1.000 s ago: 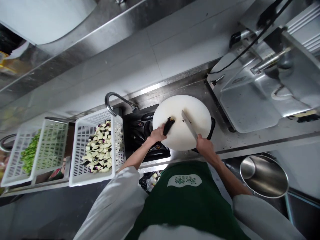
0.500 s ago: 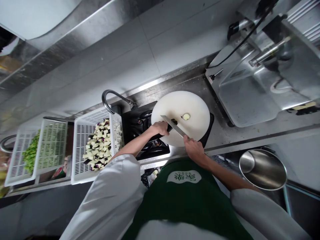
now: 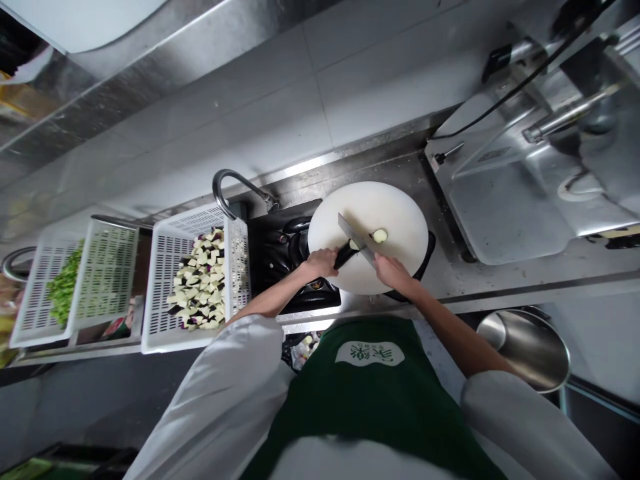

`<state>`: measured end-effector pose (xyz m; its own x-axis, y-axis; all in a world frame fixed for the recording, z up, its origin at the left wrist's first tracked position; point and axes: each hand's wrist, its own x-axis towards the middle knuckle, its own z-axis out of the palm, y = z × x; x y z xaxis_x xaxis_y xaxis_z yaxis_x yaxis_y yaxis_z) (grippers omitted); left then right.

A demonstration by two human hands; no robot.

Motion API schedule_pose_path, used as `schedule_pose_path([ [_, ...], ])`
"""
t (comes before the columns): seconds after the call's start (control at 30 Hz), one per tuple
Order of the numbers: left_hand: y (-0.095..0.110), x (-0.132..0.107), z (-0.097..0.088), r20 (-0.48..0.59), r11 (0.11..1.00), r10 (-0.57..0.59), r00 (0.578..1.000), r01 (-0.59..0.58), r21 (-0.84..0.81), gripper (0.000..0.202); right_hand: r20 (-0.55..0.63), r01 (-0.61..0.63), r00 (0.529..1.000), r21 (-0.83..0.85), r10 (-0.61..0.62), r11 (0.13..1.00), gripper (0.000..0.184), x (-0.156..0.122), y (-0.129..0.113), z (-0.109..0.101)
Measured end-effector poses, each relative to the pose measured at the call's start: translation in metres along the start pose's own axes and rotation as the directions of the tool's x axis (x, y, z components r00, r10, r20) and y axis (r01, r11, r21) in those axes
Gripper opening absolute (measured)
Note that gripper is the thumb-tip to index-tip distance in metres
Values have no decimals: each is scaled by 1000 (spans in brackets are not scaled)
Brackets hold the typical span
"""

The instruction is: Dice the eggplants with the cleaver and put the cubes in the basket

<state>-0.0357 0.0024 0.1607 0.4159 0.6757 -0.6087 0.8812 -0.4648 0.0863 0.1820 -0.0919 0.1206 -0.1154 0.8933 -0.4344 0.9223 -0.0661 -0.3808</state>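
Observation:
On a round white cutting board (image 3: 385, 200), my left hand (image 3: 323, 263) is closed around a dark eggplant (image 3: 345, 255) whose pale cut end shows beside the blade. My right hand (image 3: 394, 272) grips the handle of a kitchen knife (image 3: 356, 235), its blade slanting across the board at the eggplant's end. A short pale-faced eggplant piece (image 3: 379, 236) lies on the board, right of the blade. Left of the board, whole dark eggplants (image 3: 277, 267) fill a black container, partly covered by my left forearm.
A white basket (image 3: 163, 293) of eggplant chunks (image 3: 200, 283) stands left, with chopped greens (image 3: 66, 283) in another basket beyond. A curved faucet (image 3: 220, 180) rises behind. To the right are a metal slicing machine (image 3: 520, 207) and a steel pot (image 3: 535, 350).
The view has shifted slightly. The knife blade has moved to the eggplant's end, where a pale cut face now shows. Both hands keep their hold.

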Motion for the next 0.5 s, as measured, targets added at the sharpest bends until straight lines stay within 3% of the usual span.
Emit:
schedule_pose_path([
  [0.13, -13, -9, 26, -69, 999, -43, 997, 41, -35, 78, -24, -33, 999, 47, 34, 998, 31, 9, 18, 10],
  [0.27, -3, 3, 42, -269, 987, -124, 955, 90, -135, 66, -37, -38, 998, 59, 41, 998, 31, 16, 28, 11],
  [0.37, 11, 23, 44, -399, 976, -90, 913, 1, -218, 62, -41, -53, 998, 65, 56, 996, 31, 18, 36, 10],
  [0.5, 17, 47, 43, -514, 968, 53, 856, -171, -185, 37, -53, -99, 993, 102, 105, 990, 29, 13, 43, 15],
])
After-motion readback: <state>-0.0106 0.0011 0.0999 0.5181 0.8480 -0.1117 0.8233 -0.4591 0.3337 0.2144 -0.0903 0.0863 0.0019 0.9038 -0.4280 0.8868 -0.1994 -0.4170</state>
